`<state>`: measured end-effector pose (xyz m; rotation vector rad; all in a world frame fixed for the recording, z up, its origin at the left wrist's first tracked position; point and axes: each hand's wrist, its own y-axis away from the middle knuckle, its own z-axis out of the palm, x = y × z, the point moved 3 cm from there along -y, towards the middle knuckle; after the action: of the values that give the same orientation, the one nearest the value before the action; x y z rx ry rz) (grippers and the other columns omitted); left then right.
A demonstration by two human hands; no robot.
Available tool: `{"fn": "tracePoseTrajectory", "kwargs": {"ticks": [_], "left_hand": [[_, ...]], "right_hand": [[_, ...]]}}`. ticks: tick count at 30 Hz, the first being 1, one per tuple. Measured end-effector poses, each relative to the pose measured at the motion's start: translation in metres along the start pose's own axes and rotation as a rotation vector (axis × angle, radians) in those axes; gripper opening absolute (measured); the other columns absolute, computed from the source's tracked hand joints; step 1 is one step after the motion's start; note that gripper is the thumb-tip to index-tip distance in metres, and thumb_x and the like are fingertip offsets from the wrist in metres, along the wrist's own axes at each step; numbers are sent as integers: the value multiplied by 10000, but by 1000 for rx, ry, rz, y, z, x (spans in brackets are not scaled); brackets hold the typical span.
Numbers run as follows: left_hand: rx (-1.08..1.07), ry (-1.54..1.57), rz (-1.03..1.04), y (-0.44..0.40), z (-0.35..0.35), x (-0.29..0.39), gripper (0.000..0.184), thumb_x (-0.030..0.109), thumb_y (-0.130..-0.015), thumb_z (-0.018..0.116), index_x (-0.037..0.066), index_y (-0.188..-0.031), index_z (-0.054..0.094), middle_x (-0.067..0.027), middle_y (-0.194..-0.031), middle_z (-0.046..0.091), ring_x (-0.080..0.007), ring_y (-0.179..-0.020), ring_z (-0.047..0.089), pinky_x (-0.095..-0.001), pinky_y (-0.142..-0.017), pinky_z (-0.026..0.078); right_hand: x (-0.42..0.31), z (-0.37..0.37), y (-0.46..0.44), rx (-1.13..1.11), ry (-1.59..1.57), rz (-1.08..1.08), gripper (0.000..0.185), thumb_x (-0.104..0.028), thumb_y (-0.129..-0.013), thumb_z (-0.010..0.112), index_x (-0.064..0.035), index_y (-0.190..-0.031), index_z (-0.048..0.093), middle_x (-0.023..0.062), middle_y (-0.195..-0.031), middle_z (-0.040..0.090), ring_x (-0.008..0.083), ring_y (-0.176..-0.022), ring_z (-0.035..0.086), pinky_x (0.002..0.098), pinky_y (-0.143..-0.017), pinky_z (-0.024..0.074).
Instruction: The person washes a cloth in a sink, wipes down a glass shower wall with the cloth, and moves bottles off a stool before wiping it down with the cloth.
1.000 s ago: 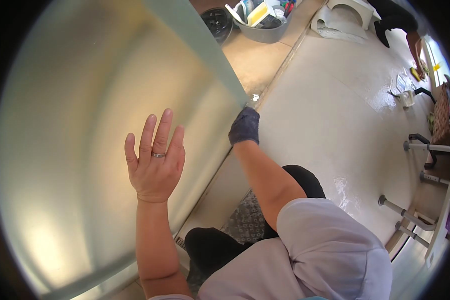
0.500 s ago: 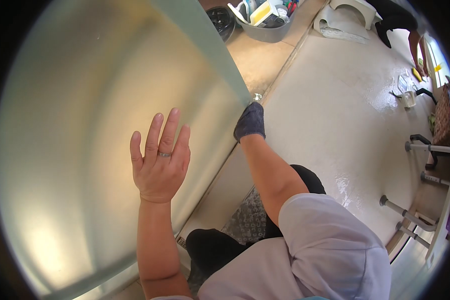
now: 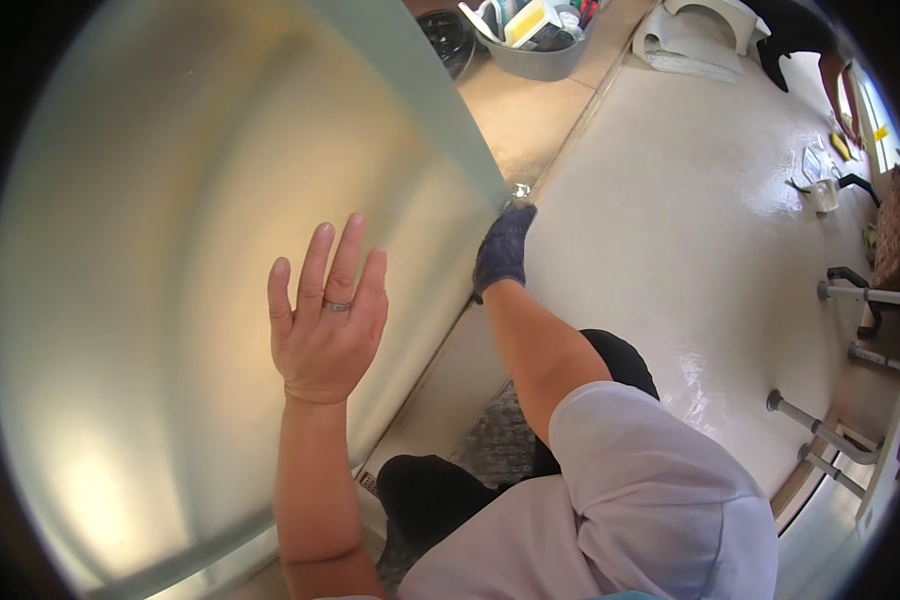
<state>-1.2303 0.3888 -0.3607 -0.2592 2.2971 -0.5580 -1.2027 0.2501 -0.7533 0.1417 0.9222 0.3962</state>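
Note:
My left hand (image 3: 330,325), with a ring on one finger, is open with its fingers apart. Its palm faces a large frosted glass panel (image 3: 200,200) and seems to rest on it. A dark blue-grey cloth cover (image 3: 504,248), like a sock or mitt, encloses my right hand up to the wrist. That covered hand is at the right-hand edge of the panel, against its lower side near the white floor. My right fingers are hidden inside the cloth, so their pose does not show.
A grey tub (image 3: 540,62) of bottles and cleaning items stands beyond the panel, beside a black basin (image 3: 447,42). A white plastic stool (image 3: 700,45) lies at the back. Another person's dark-clothed body (image 3: 800,35) shows top right. Grey-tipped metal legs (image 3: 820,428) line the right side.
My covered right hand has turned slightly and shifted down a little along the panel's edge. My left hand keeps its spread pose; the whole view has shifted slightly.

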Motion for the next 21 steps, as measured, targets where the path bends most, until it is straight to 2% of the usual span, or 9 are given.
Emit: {"fn": "tracePoseTrajectory", "kwargs": {"ticks": [5, 10, 12, 14, 15, 16, 17, 20, 21], "left_hand": [[-33, -13, 5, 3, 5, 2, 166, 258, -808, 614, 254, -971, 645, 52, -1285, 536, -173, -1220, 457, -392, -1085, 226], [-131, 134, -17, -2, -9, 1, 270, 317, -893, 504, 171, -1096, 602, 2, -1287, 535, -237, -1212, 466, -428, -1074, 229], [36, 548, -79, 6, -15, -13, 341, 319, -917, 466, 76, -1133, 569, -103, -1267, 541, -331, -1175, 492, -473, -1032, 287], [216, 612, -92, 27, -7, -17, 327, 305, -910, 484, 52, -1091, 583, -158, -1228, 555, -374, -1147, 504, -491, -1009, 322], [83, 504, -21, 22, -7, -14, 291, 286, -897, 510, 71, -1072, 599, -138, -1220, 565, -357, -1152, 503, -486, -1017, 320], [-48, 390, 47, 16, -10, -11, 257, 267, -884, 537, 90, -1054, 614, -118, -1211, 575, -340, -1158, 503, -481, -1024, 318], [-120, 272, 91, 7, -13, -6, 212, 257, -850, 593, 147, -1026, 639, -68, -1204, 587, -296, -1154, 511, -460, -1040, 314], [63, 339, 25, 10, -9, -3, 168, 232, -820, 609, 207, -986, 611, 41, -1177, 604, -179, -1148, 528, -399, -1051, 322], [55, 331, 27, 9, -8, -2, 165, 230, -820, 610, 205, -984, 610, 43, -1175, 604, -177, -1142, 532, -398, -1047, 327]], "right_hand": [[-43, 45, 70, 133, 125, 41, 396, -261, -834, 532, -115, -1202, 523, 113, -1207, 492, 269, -1123, 427, 400, -914, 323], [-128, 123, 129, -106, -93, -7, 446, -261, -796, 599, -127, -1212, 510, 121, -1223, 480, 288, -1115, 414, 404, -882, 328], [-174, 157, 150, -319, -246, -166, 469, -261, -781, 625, -131, -1215, 505, 124, -1229, 475, 296, -1112, 408, 405, -870, 330], [-229, 176, 153, -481, 242, -638, 525, -262, -729, 668, -164, -1219, 507, 139, -1300, 428, 349, -1201, 342, 462, -890, 281], [-242, 177, 153, -502, 637, -916, 570, -263, -685, 696, -195, -1220, 511, 152, -1367, 384, 398, -1291, 278, 518, -917, 231], [-225, 165, 133, -495, 810, -814, 500, -265, -696, 689, -128, -1150, 530, 161, -1315, 422, 407, -1274, 300, 517, -927, 244], [-190, 144, 115, -237, 663, -986, 422, -219, -724, 665, -70, -1095, 530, 150, -1284, 440, 433, -1251, 308, 526, -954, 242], [-115, 87, 95, -58, 130, 152, 406, -390, -866, 482, -48, -1075, 549, 90, -1058, 562, 267, -926, 550, 372, -772, 444], [-94, 69, 99, 24, 86, 235, 418, -392, -870, 475, -46, -1098, 532, 94, -1082, 548, 265, -950, 536, 369, -792, 431]]}}
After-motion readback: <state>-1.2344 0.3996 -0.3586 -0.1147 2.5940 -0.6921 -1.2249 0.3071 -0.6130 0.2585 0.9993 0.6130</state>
